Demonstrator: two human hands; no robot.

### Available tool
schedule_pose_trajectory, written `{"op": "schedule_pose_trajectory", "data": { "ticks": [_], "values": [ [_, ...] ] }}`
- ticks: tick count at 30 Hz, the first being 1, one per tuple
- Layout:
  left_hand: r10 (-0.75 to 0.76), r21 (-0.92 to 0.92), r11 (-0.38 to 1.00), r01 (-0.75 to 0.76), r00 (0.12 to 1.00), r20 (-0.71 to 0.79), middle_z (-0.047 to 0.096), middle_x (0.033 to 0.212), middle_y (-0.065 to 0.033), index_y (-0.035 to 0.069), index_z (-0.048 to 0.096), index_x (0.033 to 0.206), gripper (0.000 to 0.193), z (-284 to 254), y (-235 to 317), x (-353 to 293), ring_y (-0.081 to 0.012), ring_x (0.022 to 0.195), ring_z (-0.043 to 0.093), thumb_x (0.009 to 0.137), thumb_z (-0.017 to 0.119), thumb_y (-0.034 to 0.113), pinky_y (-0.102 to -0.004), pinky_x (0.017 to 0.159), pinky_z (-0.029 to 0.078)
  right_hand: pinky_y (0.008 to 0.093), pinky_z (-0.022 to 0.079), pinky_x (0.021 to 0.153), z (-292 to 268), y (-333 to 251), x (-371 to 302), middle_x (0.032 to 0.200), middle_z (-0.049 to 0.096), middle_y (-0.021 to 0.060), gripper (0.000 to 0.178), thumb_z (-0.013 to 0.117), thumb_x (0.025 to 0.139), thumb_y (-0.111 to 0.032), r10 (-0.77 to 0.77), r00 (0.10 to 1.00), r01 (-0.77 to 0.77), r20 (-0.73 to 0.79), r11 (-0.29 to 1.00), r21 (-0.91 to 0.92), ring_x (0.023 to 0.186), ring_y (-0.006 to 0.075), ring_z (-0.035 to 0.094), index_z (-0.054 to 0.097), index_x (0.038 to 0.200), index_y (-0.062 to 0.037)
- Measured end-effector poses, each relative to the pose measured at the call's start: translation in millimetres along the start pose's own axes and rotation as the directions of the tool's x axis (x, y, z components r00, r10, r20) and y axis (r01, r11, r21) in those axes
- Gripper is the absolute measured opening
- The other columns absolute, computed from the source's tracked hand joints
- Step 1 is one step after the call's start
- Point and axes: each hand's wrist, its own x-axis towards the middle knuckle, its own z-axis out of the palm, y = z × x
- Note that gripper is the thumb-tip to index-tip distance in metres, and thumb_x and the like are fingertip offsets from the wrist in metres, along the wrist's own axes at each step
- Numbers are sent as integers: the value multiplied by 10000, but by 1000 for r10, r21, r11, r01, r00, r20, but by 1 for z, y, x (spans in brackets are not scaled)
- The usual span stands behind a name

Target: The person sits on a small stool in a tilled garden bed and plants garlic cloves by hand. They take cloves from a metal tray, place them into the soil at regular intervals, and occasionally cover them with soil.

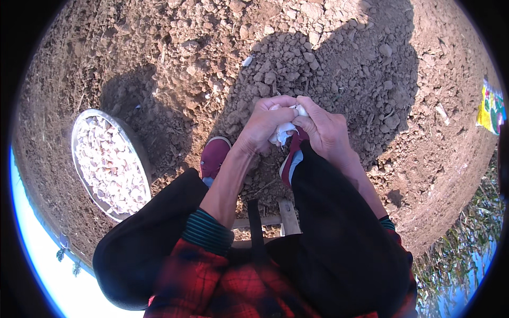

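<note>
Brown soil (207, 32), partly shaded

At left stands a pale-rimmed basin (91, 112) filled with pale garlic cloves (110, 161). The left hand (266, 124) and right hand (326, 132) meet over the soil, both closed around white garlic (285, 131) between them. Beyond the hands, one small pale fragment (247, 61) lies on the soil.

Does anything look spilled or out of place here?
Slightly: a lone white piece, perhaps a clove, lies on the soil beyond the left hand, while many cloves sit in the basin. A bright packet at far right also stands out against the brown.
</note>
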Motion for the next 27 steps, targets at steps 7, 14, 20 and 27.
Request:
{"op": "schedule_pose_trajectory", "data": {
  "ticks": [7,14,20,27],
  "values": [
    [91,-106,990,-94,995,-27,652,773,-72,-10,619,1070,249,7,-3,-4,-81,545,587,867,628,135,-193,402,444,292,504,569,14,-8,2,770,644,142,195,581,934,-116,334,940,-281,-74,878,388,636,218,654,592,1097,-10],
    [103,-85,990,-109,992,-69,645,791,-69,1,612,1053,239,-1,3,1,-70,539,565,906,630,189,-177,430,442,256,459,527,22,-3,17,735,611,36,199,502,988,-176,307,943,-256,-130,917,305,596,72,553,551,1095,-15],
    [282,-293,908,-300,954,-106,502,816,-62,-21,524,991,217,-29,36,-2,-61,584,454,951,545,191,-160,327,358,233,421,511,7,24,13,709,579,40,172,504,963,-101,544,837,-428,-51,711,558,543,90,505,592,1060,11],
    [309,-299,892,-339,940,-144,574,806,-82,-5,557,921,177,-36,45,-2,-84,554,512,912,602,166,-190,340,388,386,459,695,36,57,-9,796,643,81,160,644,780,-128,137,961,-80,242,969,-233,754,263,596,646,916,-43]
  ]
}}
